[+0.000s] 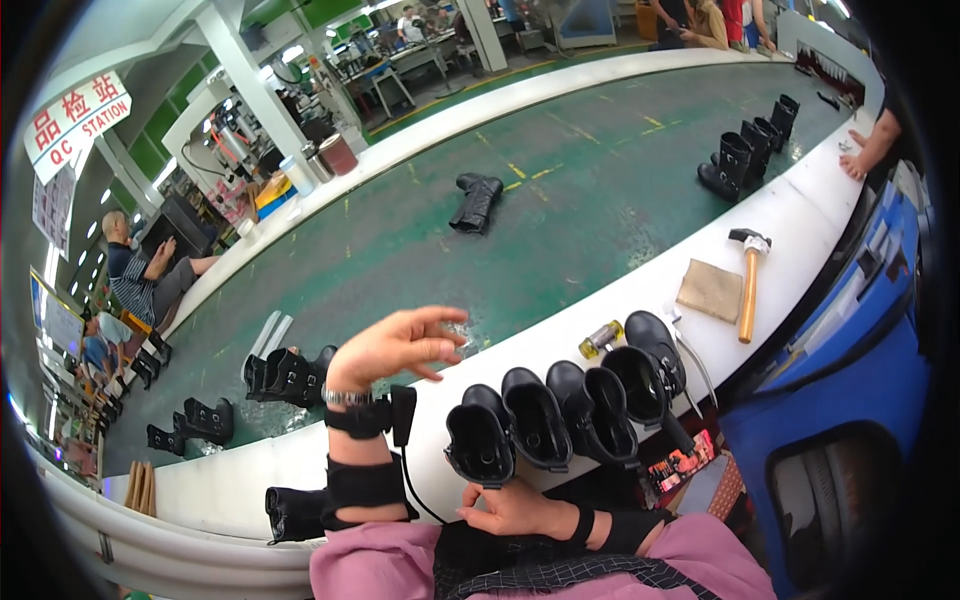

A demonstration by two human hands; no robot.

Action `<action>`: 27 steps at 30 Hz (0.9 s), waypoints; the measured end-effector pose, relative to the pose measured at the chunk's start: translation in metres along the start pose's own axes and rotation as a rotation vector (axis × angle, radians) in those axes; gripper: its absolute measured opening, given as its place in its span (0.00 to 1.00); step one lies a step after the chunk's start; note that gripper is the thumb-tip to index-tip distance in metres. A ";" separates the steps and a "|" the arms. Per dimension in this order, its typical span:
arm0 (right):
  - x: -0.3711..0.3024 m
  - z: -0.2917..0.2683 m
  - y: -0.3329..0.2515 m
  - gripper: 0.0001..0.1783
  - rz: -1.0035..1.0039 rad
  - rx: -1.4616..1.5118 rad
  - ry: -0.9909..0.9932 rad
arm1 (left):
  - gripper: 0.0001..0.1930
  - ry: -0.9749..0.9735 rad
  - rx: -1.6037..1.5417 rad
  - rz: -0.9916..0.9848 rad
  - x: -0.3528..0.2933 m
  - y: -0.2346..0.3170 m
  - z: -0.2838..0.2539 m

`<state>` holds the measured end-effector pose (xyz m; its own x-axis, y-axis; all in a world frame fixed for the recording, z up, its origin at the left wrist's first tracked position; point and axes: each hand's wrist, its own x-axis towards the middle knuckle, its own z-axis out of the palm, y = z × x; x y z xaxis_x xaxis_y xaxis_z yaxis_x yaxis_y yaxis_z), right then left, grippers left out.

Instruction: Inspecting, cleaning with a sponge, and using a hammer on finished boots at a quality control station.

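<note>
My left hand is raised over the near edge of the green conveyor belt. Its fingers are spread and nothing is in them. Low in front of me, my right hand is just below the leftmost black boot; its thumb and forefinger stand apart, and I cannot tell whether it touches the boot. More black ankle boots stand in a row to the right on the white ledge, shaft openings toward me. A dark boot shaft lies beside my left forearm.
A hammer, a brown pad and a yellow-capped cylinder lie on the ledge. Black boots stand on the belt at left; one boot lies mid-belt. A blue bin is at right. Another person's hands rest far right.
</note>
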<state>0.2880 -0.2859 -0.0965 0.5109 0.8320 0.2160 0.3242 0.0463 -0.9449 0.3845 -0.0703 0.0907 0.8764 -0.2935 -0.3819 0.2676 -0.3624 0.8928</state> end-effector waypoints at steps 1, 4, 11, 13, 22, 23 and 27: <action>0.003 0.001 0.001 0.13 -0.024 0.001 -0.011 | 0.30 -0.001 0.001 0.050 0.012 0.003 -0.009; 0.005 -0.001 0.006 0.14 0.039 0.048 -0.078 | 0.31 0.049 0.004 0.109 0.071 -0.002 -0.032; -0.001 -0.002 0.032 0.19 -0.187 0.122 -0.165 | 0.32 0.415 -0.014 -0.080 0.241 -0.073 -0.080; 0.001 -0.004 0.040 0.18 -0.174 0.178 -0.206 | 0.31 0.528 -0.021 -0.079 0.282 -0.094 -0.095; 0.006 -0.002 0.049 0.18 0.006 0.276 -0.251 | 0.18 0.523 -0.883 0.265 0.355 -0.147 -0.133; 0.005 -0.001 0.049 0.18 0.013 0.287 -0.249 | 0.17 0.539 -0.940 0.309 0.353 -0.146 -0.135; -0.007 0.006 0.049 0.19 0.074 0.337 -0.242 | 0.16 0.669 -0.969 0.389 0.326 -0.121 -0.148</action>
<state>0.2959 -0.2859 -0.1459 0.3079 0.9440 0.1189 -0.0051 0.1266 -0.9919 0.6975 0.0083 -0.1065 0.9196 0.3774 -0.1089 -0.1202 0.5344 0.8366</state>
